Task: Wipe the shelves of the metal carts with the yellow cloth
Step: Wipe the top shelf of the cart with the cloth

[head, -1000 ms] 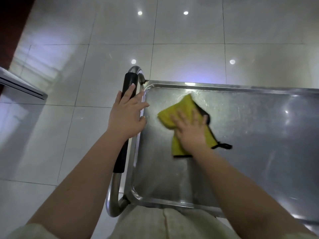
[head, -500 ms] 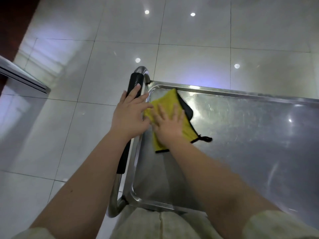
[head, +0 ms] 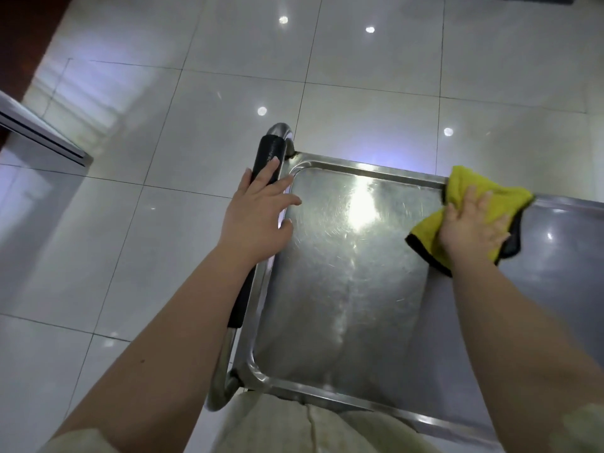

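Note:
The metal cart's top shelf (head: 343, 289) is a shiny steel tray with a raised rim, right below me. A yellow cloth (head: 470, 184) with a black edge lies on the shelf against the far rim. My right hand (head: 470, 227) presses flat on the cloth, fingers spread. My left hand (head: 258, 214) rests on the cart's black padded handle (head: 269, 155) at the shelf's left side, fingers loose over the rim.
Glossy white floor tiles (head: 163, 158) surround the cart. A white panel edge (head: 42, 135) juts in at the left. A dark wooden surface (head: 19, 44) fills the upper left corner. My light clothing (head: 277, 426) touches the cart's near edge.
My right hand has swept the cloth from the shelf's far left corner rightward along the far rim. My left hand has stayed on the handle.

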The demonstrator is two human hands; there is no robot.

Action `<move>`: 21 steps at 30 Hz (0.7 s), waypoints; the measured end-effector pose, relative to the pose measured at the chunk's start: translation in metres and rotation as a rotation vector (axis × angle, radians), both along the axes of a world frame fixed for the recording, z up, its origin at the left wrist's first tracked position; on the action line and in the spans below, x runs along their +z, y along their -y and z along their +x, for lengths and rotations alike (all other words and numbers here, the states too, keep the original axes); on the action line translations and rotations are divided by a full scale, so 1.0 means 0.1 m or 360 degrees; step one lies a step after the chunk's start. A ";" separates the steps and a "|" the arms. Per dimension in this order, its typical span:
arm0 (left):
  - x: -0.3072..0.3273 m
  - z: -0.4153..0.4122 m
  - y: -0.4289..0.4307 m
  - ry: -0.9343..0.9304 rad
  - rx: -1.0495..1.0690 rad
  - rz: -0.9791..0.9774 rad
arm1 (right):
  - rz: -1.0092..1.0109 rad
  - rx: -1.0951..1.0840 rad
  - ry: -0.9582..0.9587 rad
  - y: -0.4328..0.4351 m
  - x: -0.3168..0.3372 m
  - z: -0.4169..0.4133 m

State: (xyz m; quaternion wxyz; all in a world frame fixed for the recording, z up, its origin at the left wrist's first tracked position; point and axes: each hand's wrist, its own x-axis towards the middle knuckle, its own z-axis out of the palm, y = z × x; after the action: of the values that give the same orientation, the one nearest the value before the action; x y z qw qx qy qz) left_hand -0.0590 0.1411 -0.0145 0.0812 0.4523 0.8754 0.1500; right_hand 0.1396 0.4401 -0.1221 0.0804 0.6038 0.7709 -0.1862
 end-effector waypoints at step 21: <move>-0.03 -0.04 0.02 0.0019 0.0035 -0.0028 | -0.0036 0.1958 0.0218 2.15 0.00 -0.71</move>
State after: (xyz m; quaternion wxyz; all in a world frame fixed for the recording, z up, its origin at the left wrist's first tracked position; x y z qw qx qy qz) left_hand -0.0627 0.1392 -0.0171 0.0889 0.4409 0.8811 0.1460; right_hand 0.0687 0.2255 -0.1217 0.2287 0.0583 0.9689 -0.0747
